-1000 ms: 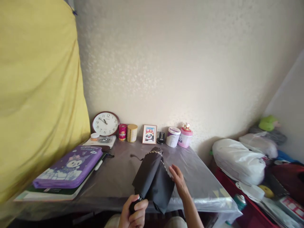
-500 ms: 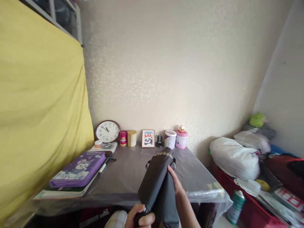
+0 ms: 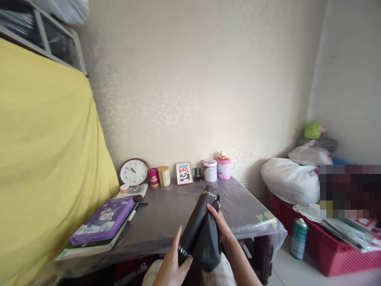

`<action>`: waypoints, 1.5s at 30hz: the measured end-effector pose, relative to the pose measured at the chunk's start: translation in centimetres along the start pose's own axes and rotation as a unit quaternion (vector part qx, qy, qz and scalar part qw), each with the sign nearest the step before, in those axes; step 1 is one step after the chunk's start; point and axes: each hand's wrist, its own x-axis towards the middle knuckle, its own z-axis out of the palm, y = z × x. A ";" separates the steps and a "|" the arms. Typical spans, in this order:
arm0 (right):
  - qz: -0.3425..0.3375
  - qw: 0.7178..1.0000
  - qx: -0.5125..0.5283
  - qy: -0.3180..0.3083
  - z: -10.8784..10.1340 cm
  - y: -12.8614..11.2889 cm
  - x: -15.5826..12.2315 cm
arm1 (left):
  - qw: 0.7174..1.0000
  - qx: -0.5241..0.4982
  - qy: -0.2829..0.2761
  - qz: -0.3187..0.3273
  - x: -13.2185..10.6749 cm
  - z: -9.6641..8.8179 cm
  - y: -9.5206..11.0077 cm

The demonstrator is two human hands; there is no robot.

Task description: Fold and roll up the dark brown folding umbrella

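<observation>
A folded black umbrella with a chain-trimmed tip slants up over the front edge of the table. My left hand is at its lower end near the handle, thumb stretched up along the fabric and fingers pressed under it. My right hand wraps round the upper right side of the folded canopy, fingers curled on the cloth near the tip.
A purple pencil case lies on books at the table's left. A clock, tins, a small framed picture and jars line the wall. A yellow cloth hangs left. Red crates, bags and a spray can fill the right.
The camera has tilted up and pulled back. My left hand loosened from a fist on the handle, its thumb now up. My right hand slid from beside the canopy onto it near the tip.
</observation>
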 end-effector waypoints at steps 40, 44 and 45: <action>-0.180 0.859 -0.479 -0.036 -7.4 5.4 14.0 | 0.971 0.073 0.033 -0.225 13.8 -10.9 -2.4; -0.192 0.838 -0.510 -0.024 -7.2 5.2 13.7 | 0.960 0.186 0.073 -0.198 13.8 -11.5 -2.1; -0.203 0.831 -0.517 -0.029 -7.0 5.0 13.5 | 0.947 0.254 0.083 -0.178 13.8 -11.6 -2.1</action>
